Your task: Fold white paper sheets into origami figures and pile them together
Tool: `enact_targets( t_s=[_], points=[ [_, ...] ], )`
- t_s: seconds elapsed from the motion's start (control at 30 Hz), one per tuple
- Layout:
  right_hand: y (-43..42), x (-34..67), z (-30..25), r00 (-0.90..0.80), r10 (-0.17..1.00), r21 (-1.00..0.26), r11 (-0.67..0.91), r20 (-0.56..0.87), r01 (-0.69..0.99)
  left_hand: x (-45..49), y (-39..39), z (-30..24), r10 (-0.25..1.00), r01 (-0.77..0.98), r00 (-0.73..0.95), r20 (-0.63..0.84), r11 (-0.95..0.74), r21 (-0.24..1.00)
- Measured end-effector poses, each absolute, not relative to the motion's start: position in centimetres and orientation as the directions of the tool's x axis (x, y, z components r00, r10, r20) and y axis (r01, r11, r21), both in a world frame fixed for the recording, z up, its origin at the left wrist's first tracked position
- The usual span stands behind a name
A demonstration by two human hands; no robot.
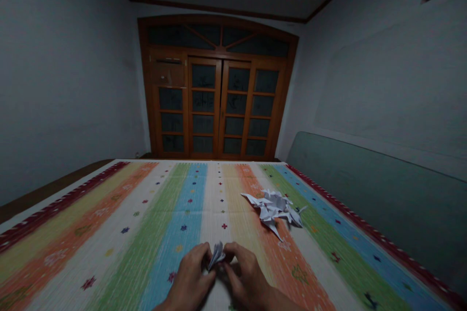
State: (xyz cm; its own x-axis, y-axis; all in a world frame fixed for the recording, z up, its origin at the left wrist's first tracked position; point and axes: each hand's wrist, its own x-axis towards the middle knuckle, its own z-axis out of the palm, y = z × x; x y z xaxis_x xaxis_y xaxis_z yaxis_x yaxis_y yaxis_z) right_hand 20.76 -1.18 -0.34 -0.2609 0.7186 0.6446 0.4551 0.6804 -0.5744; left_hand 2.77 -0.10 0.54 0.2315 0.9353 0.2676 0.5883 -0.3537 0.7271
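Note:
Between my two hands is a small piece of folded white paper (pixel 217 254), its pointed layers standing up. My left hand (pixel 193 272) pinches it from the left with thumb and forefinger. From the right, my right hand (pixel 245 269) grips the paper's other side, its fingers curled. Both hands are low over the front middle of the striped cloth. Beyond them to the right lies a loose heap of folded white paper figures (pixel 275 209) with pointed tips, probably origami cranes. The lower folds of the held paper are hidden by my fingers.
A striped cloth (pixel 146 233) in several colours covers the flat surface. A pale green panel (pixel 365 194) rises along the right side. At the far end stand wooden doors with glass panes (pixel 221 102), with white walls on both sides.

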Motion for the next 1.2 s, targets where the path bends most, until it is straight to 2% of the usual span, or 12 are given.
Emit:
enact_targets(
  t_s=[0.17, 0.37, 0.6, 0.73, 0.87, 1.0, 1.2],
  points=[
    [-1.5, 20.7, 0.8, -0.34, 0.696, -0.503, 0.703, 0.632, 0.503, 2.8, -0.2, 1.0, 0.942, 0.579, 0.21, 0.261, -0.335, 0.743],
    [-1.3, 20.8, 0.3, -0.35, 0.702, -0.516, 0.701, 0.62, 0.493, 2.8, -0.4, 1.2, 0.943, 0.561, 0.201, 0.266, -0.333, 0.758],
    [-1.4, 20.8, 0.1, -0.23, 0.818, -0.658, 0.564, 0.527, 0.499, 2.8, -0.8, 2.0, 0.937, 0.51, 0.254, 0.241, -0.341, 0.789],
    [-1.2, 20.9, 0.3, -0.181, 0.859, -0.704, 0.498, 0.478, 0.506, 2.1, -0.8, 2.4, 0.911, 0.407, 0.316, 0.265, -0.383, 0.829],
    [-1.0, 20.9, 0.5, -0.134, 0.899, -0.781, 0.429, 0.416, 0.455, 1.9, -0.7, 2.2, 0.917, 0.356, 0.297, 0.265, -0.364, 0.861],
    [-1.1, 21.0, 0.5, -0.132, 0.922, -0.813, 0.382, 0.363, 0.439, 2.2, -0.6, 2.3, 0.944, 0.404, 0.27, 0.187, -0.287, 0.868],
    [-1.3, 21.3, 0.9, -0.204, 0.917, -0.819, 0.398, 0.342, 0.414, 2.1, -0.6, 1.6, 0.923, 0.29, 0.277, 0.268, -0.346, 0.892]
  ],
)
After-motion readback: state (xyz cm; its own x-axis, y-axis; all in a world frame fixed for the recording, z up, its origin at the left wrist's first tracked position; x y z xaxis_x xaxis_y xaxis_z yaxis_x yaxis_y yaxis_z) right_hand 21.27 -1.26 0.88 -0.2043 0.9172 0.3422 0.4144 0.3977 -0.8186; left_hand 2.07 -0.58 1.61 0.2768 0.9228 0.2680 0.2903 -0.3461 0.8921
